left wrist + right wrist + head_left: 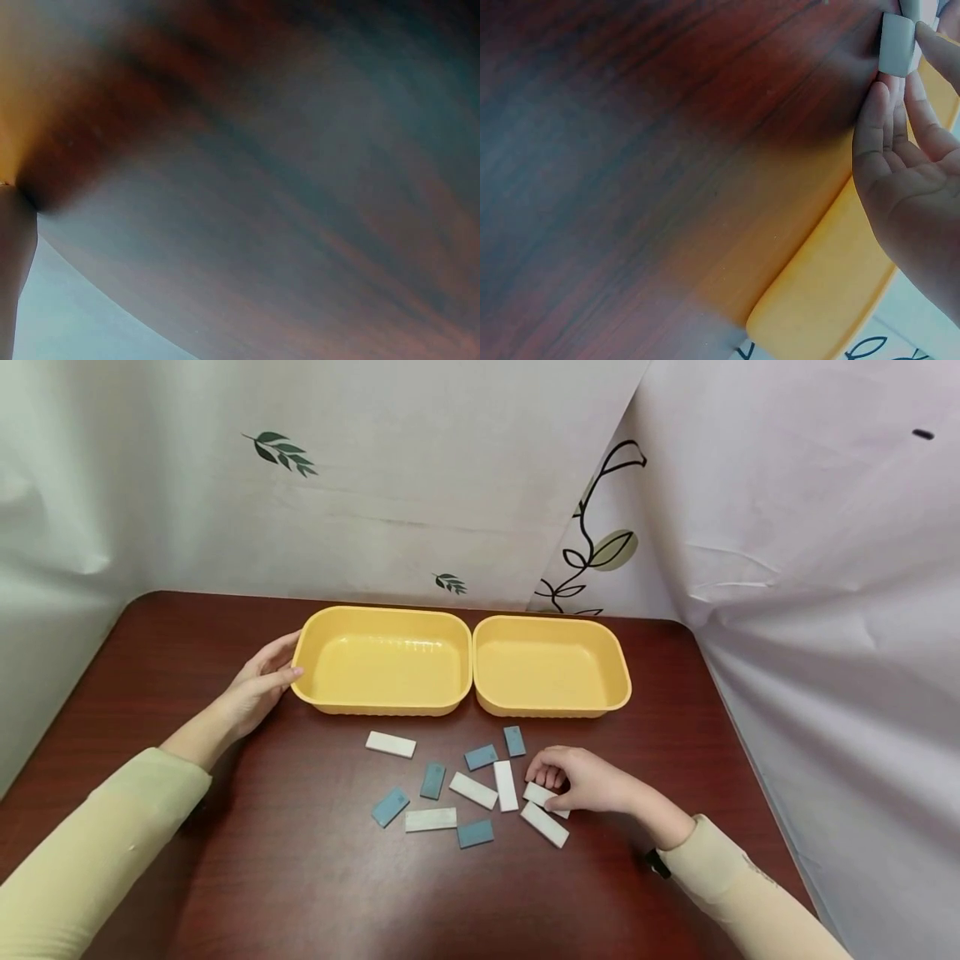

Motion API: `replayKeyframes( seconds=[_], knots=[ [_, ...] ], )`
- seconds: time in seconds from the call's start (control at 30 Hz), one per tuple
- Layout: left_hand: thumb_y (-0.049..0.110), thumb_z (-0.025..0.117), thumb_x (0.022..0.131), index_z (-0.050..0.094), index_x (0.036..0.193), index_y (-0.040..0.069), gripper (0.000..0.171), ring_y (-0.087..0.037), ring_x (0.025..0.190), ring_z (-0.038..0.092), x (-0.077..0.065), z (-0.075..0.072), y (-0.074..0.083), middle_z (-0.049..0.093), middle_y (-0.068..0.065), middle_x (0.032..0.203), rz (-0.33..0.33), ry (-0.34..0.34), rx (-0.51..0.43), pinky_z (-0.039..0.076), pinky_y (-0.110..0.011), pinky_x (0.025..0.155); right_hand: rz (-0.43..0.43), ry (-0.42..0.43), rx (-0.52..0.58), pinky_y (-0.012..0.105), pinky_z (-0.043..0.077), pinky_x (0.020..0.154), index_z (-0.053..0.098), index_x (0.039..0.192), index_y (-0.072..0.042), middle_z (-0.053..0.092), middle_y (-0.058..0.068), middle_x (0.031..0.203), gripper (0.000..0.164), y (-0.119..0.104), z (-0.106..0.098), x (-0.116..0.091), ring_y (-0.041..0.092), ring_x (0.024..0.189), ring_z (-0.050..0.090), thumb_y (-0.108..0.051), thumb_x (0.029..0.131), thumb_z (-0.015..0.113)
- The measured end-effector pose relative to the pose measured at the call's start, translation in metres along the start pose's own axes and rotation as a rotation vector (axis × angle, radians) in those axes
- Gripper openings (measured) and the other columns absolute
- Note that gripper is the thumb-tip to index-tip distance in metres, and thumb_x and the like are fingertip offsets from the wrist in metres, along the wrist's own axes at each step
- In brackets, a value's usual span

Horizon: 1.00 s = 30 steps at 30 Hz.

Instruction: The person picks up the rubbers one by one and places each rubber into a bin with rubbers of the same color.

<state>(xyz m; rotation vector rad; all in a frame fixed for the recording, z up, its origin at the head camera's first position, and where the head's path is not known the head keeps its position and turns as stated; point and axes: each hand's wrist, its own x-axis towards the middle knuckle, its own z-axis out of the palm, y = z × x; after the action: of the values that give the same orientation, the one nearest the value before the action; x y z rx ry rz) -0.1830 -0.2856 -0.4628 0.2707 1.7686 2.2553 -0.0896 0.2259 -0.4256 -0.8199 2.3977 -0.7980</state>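
- Fingers (870, 124) of the right hand (581, 779) are curled and set narrow: together with the thumb they pinch one white block (537, 793), thumb on the near side, fingertips on the far side.
- The pinched block is at the right end of the scattered blocks, on the table (300, 877) or only slightly above it; I cannot tell which.
- A second white block (544, 825) lies just beside it, nearer to the person, and an upright-pointing white block (506, 786) lies flat just to its left. Therefore, in my judgement, lifting straight up is safer than pulling sideways, which could push these neighbours.
- The block looks thin and smooth, so I would advise a light but sure pinch across its narrow width, close to the middle; near one end it could tilt.
- The left hand (258, 687) touches the left yellow tray (386, 672), with the thumb at the rim and the fingers rather straight along the outer side. A gentle touch is probably sufficient; how firmly it presses, the blurred left wrist view does not show.
- The right yellow tray (551, 672) stands beside the left one, both beyond the blocks.
- About writing: no brand or label can be read. Some blue blocks (476, 833) seem to have a small dark mark near one end, too small to read. The sheet (420, 468) behind has leaf drawings (281, 453), and I find no words there.
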Motion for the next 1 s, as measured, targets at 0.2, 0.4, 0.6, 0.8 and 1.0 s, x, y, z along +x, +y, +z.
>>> replayKeyframes(
  seconds=[0.2,0.4,0.6,0.8,1.0],
  knots=[
    [-0.004,0.052,0.106,0.044,0.155,0.019,0.055,0.006,0.131,0.053,0.000,0.001,-0.001,0.048,0.015,0.148,0.012,-0.009,-0.016,0.044,-0.010,0.105,0.019,0.002,0.007,0.023,0.055,0.076,0.069,0.108,-0.010,0.066,-0.002,0.093,0.034,-0.003,0.000,-0.001,0.007,0.085,0.060,0.001,0.082,0.087],
    [-0.005,0.051,0.106,0.046,0.153,0.020,0.054,0.006,0.130,0.054,0.000,0.002,-0.002,0.049,0.016,0.147,0.017,-0.012,-0.030,0.045,-0.010,0.104,0.024,-0.001,0.026,0.022,0.055,0.075,0.070,0.109,-0.009,0.066,-0.003,0.091,0.032,-0.004,0.001,0.000,0.006,0.083,0.060,0.003,0.084,0.085],
    [-0.006,0.050,0.106,0.047,0.152,0.021,0.053,0.005,0.129,0.056,-0.001,0.002,-0.001,0.051,0.016,0.145,0.028,-0.011,-0.038,0.048,-0.009,0.102,-0.012,-0.004,-0.006,0.020,0.055,0.074,0.073,0.111,-0.009,0.064,-0.002,0.091,0.028,-0.006,0.003,0.004,0.003,0.081,0.058,0.001,0.087,0.083],
    [-0.005,0.049,0.107,0.044,0.153,0.021,0.053,0.006,0.129,0.055,0.000,0.002,-0.001,0.051,0.016,0.146,0.033,-0.023,-0.020,0.045,-0.010,0.104,-0.042,0.001,-0.031,0.024,0.057,0.072,0.073,0.104,-0.009,0.065,-0.001,0.089,0.023,-0.008,-0.001,0.005,0.006,0.079,0.059,0.001,0.086,0.083],
    [-0.005,0.049,0.107,0.043,0.154,0.020,0.054,0.006,0.130,0.055,0.001,0.001,-0.002,0.049,0.015,0.147,0.027,-0.020,-0.013,0.043,-0.010,0.105,-0.021,-0.028,0.000,0.023,0.056,0.070,0.071,0.099,-0.011,0.065,-0.006,0.081,0.019,-0.014,-0.008,0.008,0.002,0.075,0.058,-0.002,0.087,0.082]
  ],
)
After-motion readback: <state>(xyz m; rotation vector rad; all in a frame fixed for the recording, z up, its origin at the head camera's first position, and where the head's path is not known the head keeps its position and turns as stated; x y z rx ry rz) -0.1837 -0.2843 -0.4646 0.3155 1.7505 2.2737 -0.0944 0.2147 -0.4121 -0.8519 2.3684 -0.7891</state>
